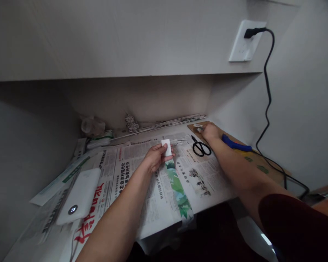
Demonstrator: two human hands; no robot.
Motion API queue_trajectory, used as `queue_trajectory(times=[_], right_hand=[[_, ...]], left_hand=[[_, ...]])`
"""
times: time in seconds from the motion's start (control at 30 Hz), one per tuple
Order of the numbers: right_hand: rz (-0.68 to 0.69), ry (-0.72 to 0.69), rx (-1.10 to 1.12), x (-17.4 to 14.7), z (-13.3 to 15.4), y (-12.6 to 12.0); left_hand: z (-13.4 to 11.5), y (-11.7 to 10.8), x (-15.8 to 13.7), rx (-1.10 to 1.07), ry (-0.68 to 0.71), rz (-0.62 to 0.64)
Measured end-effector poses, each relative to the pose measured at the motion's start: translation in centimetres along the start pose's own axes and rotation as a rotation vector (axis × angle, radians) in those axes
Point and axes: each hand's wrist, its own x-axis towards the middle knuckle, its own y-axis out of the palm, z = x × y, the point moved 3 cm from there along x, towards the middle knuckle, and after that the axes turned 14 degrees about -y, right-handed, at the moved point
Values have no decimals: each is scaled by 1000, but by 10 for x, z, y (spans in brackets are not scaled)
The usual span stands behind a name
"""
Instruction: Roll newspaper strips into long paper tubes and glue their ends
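Note:
My left hand (159, 157) is closed on a small white rectangular piece (166, 147), held upright between thumb and fingers above the newspaper. Just below it, a green leaf-patterned strip (178, 189) runs to the table's front edge. My right hand (210, 131) reaches to the far end of a brown board (273, 173), its fingers curled by a small whitish item (198, 126) too small to name. Black-handled scissors (201, 147) lie beside that wrist. Against the right forearm rests a blue corded tool (236, 143), partly hidden by the arm.
Newspaper (150, 198) covers the table. A white power bank (80, 196) lies at left. Thin rolled sticks (169, 123), a woven cone shape (131, 123) and a plastic bag (93, 125) sit at the back. A black cord (268, 91) hangs from the wall socket (246, 42).

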Motion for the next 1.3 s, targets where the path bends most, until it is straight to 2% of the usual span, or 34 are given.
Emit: queue_trajectory(times=[0.07,0.13,0.17,0.23,0.33,0.37,0.43,0.5,0.63,0.93,1.13,1.3], right_hand=[[-116,48,-25,-5,10,-4],[-209,4,88,-13,30,-7],[-184,-54,240,-17,43,-5],[20,-149,719,-27,72,4],[163,-230,954,-43,109,10],[216,-242,1118,-49,117,12],[285,-251,1366,-57,126,15],[337,-269,1508,-63,127,17],[384,-348,1555,-67,122,17],[351,-466,1505,-66,121,8],[326,-469,1483,-66,121,8],[369,-502,1518,-67,119,2]], left_hand=[[0,1,-1,15,-2,-8],[1,1,-1,21,-5,-20],[1,1,-1,20,-7,-27],[1,0,0,13,-9,-45],[0,0,0,10,-6,-59],[0,0,0,16,-7,-61],[0,1,0,39,-6,-65],[0,3,-1,77,-2,-76],[2,7,-2,154,17,-74],[4,10,-3,223,57,-76],[4,11,-3,250,66,-109],[3,9,-4,238,63,-87]])
